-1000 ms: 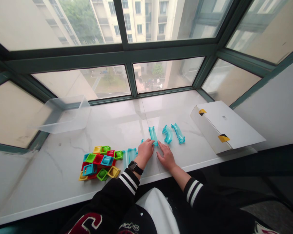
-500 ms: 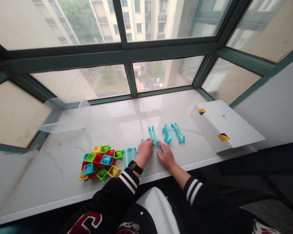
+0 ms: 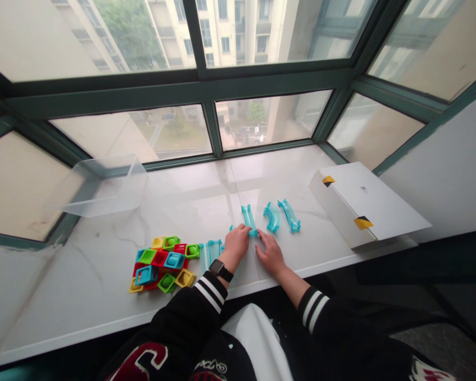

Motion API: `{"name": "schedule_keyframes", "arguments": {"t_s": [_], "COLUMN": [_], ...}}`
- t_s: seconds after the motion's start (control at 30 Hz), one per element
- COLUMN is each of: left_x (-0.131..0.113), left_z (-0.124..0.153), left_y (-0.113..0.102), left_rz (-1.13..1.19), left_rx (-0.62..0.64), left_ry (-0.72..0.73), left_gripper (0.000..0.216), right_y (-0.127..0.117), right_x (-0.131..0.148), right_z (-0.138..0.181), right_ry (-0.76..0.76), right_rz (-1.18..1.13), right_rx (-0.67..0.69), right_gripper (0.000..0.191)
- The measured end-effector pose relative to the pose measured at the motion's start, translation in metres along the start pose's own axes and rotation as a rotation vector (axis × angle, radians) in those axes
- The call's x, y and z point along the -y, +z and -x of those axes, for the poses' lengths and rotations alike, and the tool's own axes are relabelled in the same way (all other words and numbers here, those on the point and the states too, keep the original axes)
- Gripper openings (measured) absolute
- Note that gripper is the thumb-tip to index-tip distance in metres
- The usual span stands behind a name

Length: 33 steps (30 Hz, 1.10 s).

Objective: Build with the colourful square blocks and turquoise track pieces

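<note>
A straight translucent blue track piece [image 3: 247,216] lies on the white ledge in front of me. My left hand [image 3: 237,243], wearing a black watch, has its fingers closed on the near end of that piece. On the other side, my right hand [image 3: 270,253] rests low on the ledge, thumb and fingers apart, fingertips at or against the same end. Just right of it lie a curved blue track piece [image 3: 273,217] and a wavy blue track piece [image 3: 289,216]. More blue track pieces [image 3: 211,251] sit beside my left wrist, partly hidden by it.
A pile of red, green, yellow and blue blocks [image 3: 161,264] stands at the left. Behind it is a clear plastic bin [image 3: 115,203] by the window. A white box [image 3: 368,201] with yellow-black tape sits at the right. The ledge's front edge [image 3: 83,330] runs close to me.
Almost nothing differs. My left hand and watch have shifted very slightly; the track pieces and my right hand stay in place.
</note>
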State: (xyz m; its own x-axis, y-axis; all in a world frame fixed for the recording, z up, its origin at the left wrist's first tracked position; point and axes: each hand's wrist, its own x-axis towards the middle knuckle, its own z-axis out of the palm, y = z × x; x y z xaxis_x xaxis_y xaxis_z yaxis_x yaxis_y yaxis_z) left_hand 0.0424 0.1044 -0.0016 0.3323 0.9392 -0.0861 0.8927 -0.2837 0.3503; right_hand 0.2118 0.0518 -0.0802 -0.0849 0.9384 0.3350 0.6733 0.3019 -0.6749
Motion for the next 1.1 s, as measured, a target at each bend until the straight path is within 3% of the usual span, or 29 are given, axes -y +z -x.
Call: {"name": "schedule_keyframes", "arguments": {"t_s": [1.1], "left_x": [-0.0062], "left_z": [0.0012], "left_y": [-0.0068], "left_rz": [-0.082], "left_rx": [0.06], "left_ry": [-0.007], "left_gripper": [0.033], "right_y": [0.0034], "right_x": [-0.0019], "right_z": [0.0001], "right_ry": [0.014], "right_rz": [-0.022], "right_rx": [-0.036], "right_gripper": [0.058]}}
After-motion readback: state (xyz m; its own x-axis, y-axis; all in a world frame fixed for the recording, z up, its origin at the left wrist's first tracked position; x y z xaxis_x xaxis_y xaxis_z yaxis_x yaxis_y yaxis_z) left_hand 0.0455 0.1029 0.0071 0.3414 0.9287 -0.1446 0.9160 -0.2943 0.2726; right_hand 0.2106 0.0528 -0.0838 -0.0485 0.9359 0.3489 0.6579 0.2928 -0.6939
